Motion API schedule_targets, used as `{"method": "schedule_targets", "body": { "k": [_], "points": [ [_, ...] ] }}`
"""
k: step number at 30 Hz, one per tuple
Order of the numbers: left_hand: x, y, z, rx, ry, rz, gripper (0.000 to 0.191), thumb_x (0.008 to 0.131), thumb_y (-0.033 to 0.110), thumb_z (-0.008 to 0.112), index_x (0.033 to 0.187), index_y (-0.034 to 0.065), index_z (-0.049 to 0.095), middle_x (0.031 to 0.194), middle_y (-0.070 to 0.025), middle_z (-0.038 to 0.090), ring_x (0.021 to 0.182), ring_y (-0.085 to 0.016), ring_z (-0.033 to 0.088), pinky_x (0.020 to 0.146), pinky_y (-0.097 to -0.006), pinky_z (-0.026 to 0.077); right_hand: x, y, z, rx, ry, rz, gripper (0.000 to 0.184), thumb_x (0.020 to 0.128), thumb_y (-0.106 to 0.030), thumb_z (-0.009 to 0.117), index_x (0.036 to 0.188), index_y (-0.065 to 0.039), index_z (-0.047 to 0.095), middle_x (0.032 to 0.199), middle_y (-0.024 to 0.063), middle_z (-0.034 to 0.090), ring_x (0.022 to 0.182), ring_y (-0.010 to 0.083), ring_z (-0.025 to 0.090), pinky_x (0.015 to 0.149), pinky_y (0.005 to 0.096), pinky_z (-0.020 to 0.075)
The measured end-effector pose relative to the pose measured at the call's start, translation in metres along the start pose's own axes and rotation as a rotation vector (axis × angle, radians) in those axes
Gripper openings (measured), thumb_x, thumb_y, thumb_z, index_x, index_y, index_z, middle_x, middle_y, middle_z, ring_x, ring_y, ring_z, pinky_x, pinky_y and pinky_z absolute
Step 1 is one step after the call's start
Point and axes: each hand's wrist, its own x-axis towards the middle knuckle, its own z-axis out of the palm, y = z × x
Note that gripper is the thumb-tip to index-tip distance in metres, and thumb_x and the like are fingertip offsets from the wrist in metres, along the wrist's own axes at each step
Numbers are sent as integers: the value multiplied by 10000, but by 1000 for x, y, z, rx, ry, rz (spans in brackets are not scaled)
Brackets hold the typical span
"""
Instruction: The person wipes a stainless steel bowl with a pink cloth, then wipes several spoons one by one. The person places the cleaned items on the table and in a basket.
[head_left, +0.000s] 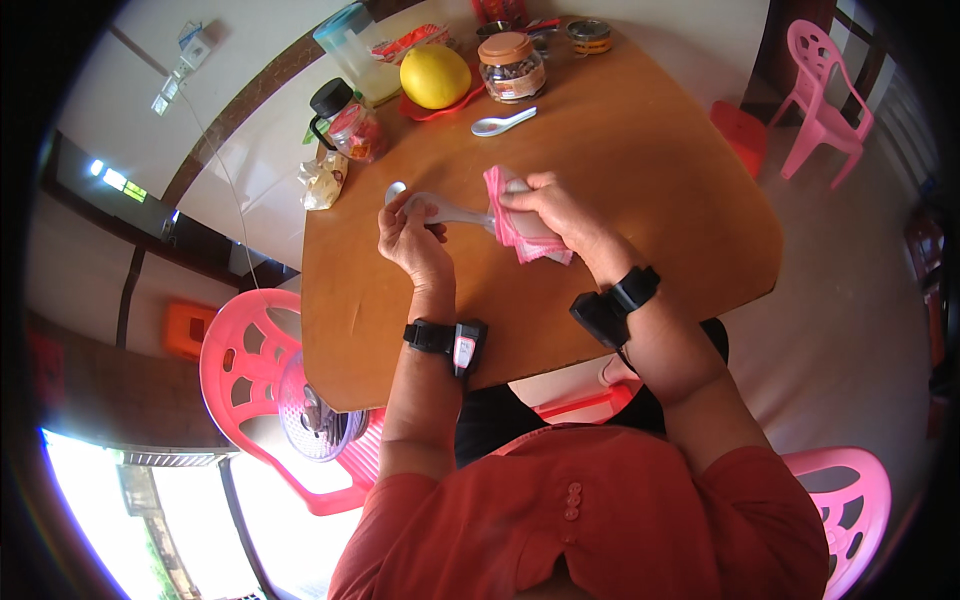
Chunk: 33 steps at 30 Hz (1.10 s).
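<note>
My left hand (418, 238) grips the bowl end of a pale spoon (461, 216), held above the near part of the wooden table. Its handle runs to the right into a pink-edged cloth (527, 225), which my right hand (546, 206) holds bunched around the handle's end. Just beyond my left fingers lies a small white spoon (395, 190), partly hidden by them. Farther back, a white soup spoon (504, 122) rests on the tabletop, its handle pointing right.
Along the table's (637, 187) back stand a lidded jar (512, 69), a yellow fruit (435, 76) on a red plate, a pitcher (358, 52) and a tin (589, 36). A purple basket (319, 405) with metal utensils sits on the pink plastic chair (225, 352) at left.
</note>
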Motion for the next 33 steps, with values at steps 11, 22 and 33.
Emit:
{"method": "schedule_targets", "body": {
  "k": [11,22,33],
  "points": [
    [-24,-14,19,91,-201,5,175,872,-14,579,1024,9,663,786,-20,630,552,-58,510,434,-204,382,-3,6,22,-717,80,-390,314,902,-268,573,995,9,688,1013,282,665,944,438,643,838,484,503],
    [-21,-17,17,-18,-218,-58,142,879,-37,586,1010,-35,641,845,-63,655,599,-104,574,480,-220,433,-16,-6,26,-913,374,-478,268,827,-282,686,907,-28,648,888,162,676,807,359,664,709,456,514],
    [-32,-8,19,-14,-250,-22,110,896,-24,586,977,-7,659,821,-40,657,644,-86,566,533,-221,447,-16,-9,25,-661,108,-288,308,790,-265,706,917,15,683,842,248,687,801,393,681,721,464,523]
  ]
}}
